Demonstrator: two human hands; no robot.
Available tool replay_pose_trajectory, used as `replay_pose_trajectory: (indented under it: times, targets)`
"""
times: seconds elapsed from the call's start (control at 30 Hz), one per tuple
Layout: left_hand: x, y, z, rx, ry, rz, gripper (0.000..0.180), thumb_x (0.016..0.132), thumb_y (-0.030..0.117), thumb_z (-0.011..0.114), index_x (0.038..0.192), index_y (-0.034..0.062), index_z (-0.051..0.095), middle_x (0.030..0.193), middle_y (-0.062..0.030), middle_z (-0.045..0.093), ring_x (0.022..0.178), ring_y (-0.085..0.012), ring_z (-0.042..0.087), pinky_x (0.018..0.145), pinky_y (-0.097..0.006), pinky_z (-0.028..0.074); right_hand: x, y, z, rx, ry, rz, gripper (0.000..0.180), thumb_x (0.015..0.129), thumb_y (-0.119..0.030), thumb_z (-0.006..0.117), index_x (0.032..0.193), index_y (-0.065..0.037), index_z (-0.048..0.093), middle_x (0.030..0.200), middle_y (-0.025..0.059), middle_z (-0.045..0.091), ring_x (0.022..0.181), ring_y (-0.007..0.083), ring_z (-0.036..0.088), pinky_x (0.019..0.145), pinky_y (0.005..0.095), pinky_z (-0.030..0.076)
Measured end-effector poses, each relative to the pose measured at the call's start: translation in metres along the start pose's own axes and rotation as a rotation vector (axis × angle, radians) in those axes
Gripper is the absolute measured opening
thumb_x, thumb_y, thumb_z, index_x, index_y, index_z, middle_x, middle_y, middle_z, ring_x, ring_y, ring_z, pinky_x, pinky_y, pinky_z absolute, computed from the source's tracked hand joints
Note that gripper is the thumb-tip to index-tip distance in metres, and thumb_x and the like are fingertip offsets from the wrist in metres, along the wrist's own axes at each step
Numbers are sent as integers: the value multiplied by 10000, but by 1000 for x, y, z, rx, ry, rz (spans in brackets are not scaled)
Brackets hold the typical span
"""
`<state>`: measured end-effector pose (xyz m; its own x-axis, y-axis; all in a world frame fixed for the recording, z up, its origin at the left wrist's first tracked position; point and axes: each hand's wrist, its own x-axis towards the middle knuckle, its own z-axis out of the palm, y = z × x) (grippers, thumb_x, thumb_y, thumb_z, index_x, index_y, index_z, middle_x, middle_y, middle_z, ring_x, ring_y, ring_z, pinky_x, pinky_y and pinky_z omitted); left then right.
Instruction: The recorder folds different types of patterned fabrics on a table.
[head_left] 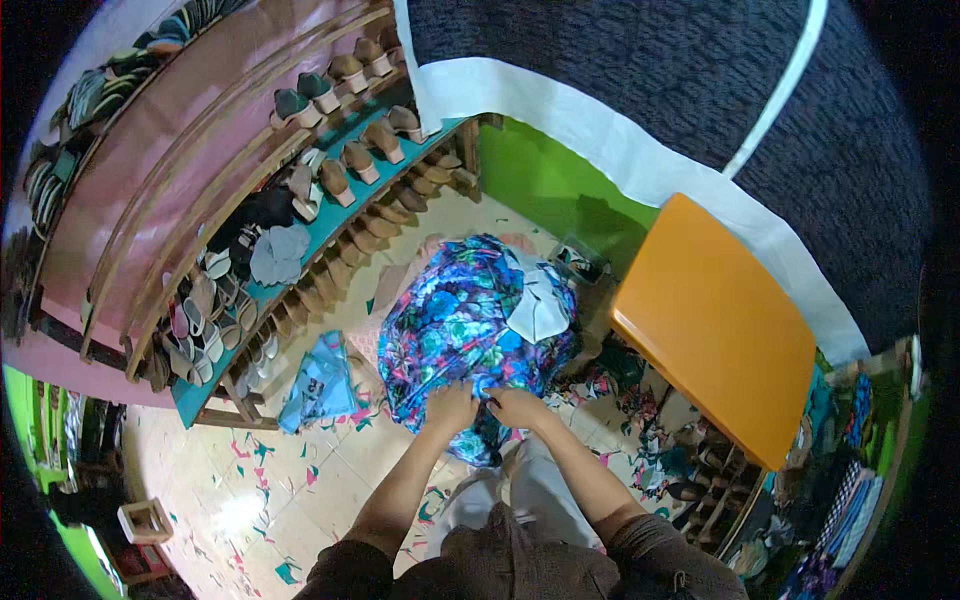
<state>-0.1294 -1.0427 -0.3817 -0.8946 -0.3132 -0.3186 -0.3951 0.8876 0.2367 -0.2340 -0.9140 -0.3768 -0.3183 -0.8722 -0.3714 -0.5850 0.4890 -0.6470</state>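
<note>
A bundle of shiny floral fabric [440,310] in blue, purple and pink lies on the floor before me. Its near edge is gathered between my left hand [452,408] and my right hand [515,407], which are close together, fingers closed on the cloth. The fingertips are partly hidden in the folds. On the bundle's right side rests a pale, whitish piece of material [540,308]. A light blue plastic bag [322,385] lies on the floor to the left of the bundle.
Shoe racks [330,225] with several shoes and shoe forms run along the left. An orange tabletop [715,325] stands at right, near a heap of scraps [650,430]. Coloured offcuts litter the tiled floor [340,480]. A small wooden stool [147,522] is at lower left.
</note>
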Motion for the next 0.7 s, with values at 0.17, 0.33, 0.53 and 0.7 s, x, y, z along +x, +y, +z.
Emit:
replay_pose_trajectory:
  times: [0.17, 0.33, 0.53, 0.7]
  targets:
    - [57, -23, 22, 35, 309, -110, 484, 722, 317, 628, 1135, 109, 487, 1081, -90, 523, 987, -259, 509, 811, -403, 411, 42, 35, 17, 27, 8, -13, 372, 814, -235, 464, 1126, -42, 527, 1001, 200, 585, 883, 360, 568, 761, 439, 454]
    - [105, -34, 38, 105, 303, -91, 542, 749, 283, 614, 1232, 119, 430, 1313, -80, 374, 1162, -268, 416, 915, -411, 381, 49, 50, 22, 265, 30, 29, 325, 831, -184, 446, 1097, -24, 544, 986, 197, 592, 855, 361, 571, 759, 409, 455]
    - [102, -53, 35, -27, 275, -145, 416, 824, 172, 506, 1234, 129, 449, 1323, -83, 389, 1184, -236, 423, 846, -368, 456, 32, 57, 25, 648, 96, 100, 292, 895, -182, 446, 1110, -8, 540, 953, 105, 621, 794, 152, 572, 715, 306, 450]
    - [38, -12, -4, -359, 459, -76, 371, 807, 131, 488, 1175, 92, 498, 932, -134, 620, 790, -264, 619, 597, -355, 499, 24, 66, 8, 921, 202, 146, 501, 899, -404, 428, 1200, -4, 466, 1104, 110, 561, 1048, 195, 510, 920, 296, 362]
